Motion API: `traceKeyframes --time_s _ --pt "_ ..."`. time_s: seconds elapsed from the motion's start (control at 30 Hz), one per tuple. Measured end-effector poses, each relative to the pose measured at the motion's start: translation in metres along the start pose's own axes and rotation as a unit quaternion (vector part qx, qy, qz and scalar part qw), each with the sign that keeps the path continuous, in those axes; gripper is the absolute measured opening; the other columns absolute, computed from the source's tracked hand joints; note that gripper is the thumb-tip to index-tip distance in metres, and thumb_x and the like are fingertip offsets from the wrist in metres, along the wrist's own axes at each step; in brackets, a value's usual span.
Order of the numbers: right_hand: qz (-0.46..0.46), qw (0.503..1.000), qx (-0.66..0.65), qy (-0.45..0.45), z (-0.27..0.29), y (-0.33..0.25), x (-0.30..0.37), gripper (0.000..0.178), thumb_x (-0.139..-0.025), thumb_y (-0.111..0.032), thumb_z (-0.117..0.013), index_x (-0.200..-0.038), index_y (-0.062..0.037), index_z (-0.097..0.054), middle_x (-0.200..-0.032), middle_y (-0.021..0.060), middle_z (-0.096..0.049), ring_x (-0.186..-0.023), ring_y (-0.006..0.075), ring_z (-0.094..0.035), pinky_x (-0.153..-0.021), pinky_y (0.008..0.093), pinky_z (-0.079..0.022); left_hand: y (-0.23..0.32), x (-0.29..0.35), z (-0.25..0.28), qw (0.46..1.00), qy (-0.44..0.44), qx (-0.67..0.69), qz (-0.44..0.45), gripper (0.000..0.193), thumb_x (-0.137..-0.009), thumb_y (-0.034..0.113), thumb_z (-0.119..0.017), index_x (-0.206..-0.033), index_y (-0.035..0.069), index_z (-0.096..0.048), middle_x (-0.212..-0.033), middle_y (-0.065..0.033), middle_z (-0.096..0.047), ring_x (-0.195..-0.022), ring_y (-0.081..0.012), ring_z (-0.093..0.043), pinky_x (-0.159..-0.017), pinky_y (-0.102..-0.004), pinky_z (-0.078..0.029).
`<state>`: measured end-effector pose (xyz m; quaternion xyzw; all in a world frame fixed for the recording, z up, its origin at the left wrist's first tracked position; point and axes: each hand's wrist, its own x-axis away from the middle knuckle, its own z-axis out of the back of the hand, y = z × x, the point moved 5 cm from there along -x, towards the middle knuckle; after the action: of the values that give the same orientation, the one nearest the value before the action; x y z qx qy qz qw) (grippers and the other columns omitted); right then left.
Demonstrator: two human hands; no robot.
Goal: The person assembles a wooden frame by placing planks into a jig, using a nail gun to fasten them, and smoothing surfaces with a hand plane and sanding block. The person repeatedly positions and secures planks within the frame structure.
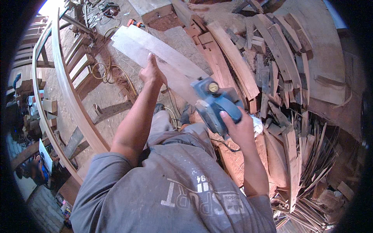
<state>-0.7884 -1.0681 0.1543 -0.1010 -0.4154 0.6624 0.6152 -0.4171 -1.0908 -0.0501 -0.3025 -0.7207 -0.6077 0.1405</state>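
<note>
A pale wooden plank (176,64) stretches from the upper left toward the middle, in front of my body. My left hand (152,74) grips its near edge, the thumb lying on the top face and the other fingers hidden beneath. On the plank's right end sits a blue electric hand planer (215,106) with a round yellowish knob, slightly blurred. My right hand (239,126) is wrapped around the planer's rear handle, thumb on top. A dark cord (229,146) trails below the planer. What supports the plank is hidden.
Long beams (64,73) run along the left side. A yellow cord (105,73) and an orange power tool (134,23) lie on the ground ahead. Stacked boards (233,58) and a heap of thin offcuts (311,163) crowd the right side.
</note>
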Motion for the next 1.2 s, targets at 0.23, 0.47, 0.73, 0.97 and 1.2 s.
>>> traceKeyframes --time_s 0.23,0.47,0.73,0.97,1.2 --pt "-0.06 0.995 0.009 0.074 0.064 0.037 0.051 0.049 -0.09 -0.038 -0.081 -0.115 0.0028 -0.071 -0.097 0.0203 -0.076 -0.091 0.0271 -0.075 -0.082 0.0397 -0.057 0.02 0.025 -0.01 0.998 -0.017 -0.035 -0.055 0.053 -0.089 0.028 -0.087 -0.117 -0.011 -0.064 -0.111 -0.0168 -0.073 -0.095 -0.0246 -0.071 -0.08 -0.0406 -0.058" --pt "-0.067 0.997 0.044 -0.012 0.043 0.045 0.033 0.045 -0.09 -0.039 -0.08 -0.109 0.0007 -0.07 -0.091 0.0211 -0.075 -0.084 0.0332 -0.075 -0.077 0.0415 -0.057 0.019 0.023 -0.007 0.995 -0.001 -0.092 -0.035 0.077 -0.085 0.047 -0.087 -0.124 -0.015 -0.064 -0.12 -0.0218 -0.071 -0.104 -0.0292 -0.07 -0.09 -0.0412 -0.056" --pt "0.02 0.996 0.044 -0.074 0.011 0.009 -0.022 0.043 -0.092 -0.041 -0.078 -0.105 -0.0001 -0.069 -0.09 0.0233 -0.075 -0.087 0.0388 -0.075 -0.079 0.0463 -0.057 0.018 0.017 -0.005 0.992 0.0 -0.12 -0.04 0.064 -0.089 0.037 -0.085 -0.126 -0.011 -0.065 -0.123 -0.0189 -0.07 -0.107 -0.027 -0.068 -0.09 -0.0414 -0.055" --pt "0.074 0.994 0.052 -0.068 0.002 -0.032 -0.046 0.05 -0.091 -0.045 -0.078 -0.112 0.0002 -0.071 -0.092 0.0234 -0.076 -0.09 0.0382 -0.076 -0.082 0.0456 -0.058 0.027 0.028 -0.014 0.993 -0.011 -0.114 -0.027 0.066 -0.089 0.038 -0.085 -0.129 -0.01 -0.064 -0.125 -0.0186 -0.07 -0.11 -0.027 -0.068 -0.092 -0.0402 -0.055" --pt "0.01 1.0 0.002 0.005 0.041 -0.001 0.002 0.05 -0.089 -0.042 -0.08 -0.112 0.0015 -0.072 -0.09 0.0194 -0.075 -0.087 0.0297 -0.075 -0.08 0.041 -0.057 0.025 0.03 -0.015 0.998 -0.039 -0.01 -0.045 0.066 -0.088 0.036 -0.086 -0.129 -0.011 -0.062 -0.123 -0.0175 -0.069 -0.107 -0.0265 -0.068 -0.092 -0.0412 -0.055"
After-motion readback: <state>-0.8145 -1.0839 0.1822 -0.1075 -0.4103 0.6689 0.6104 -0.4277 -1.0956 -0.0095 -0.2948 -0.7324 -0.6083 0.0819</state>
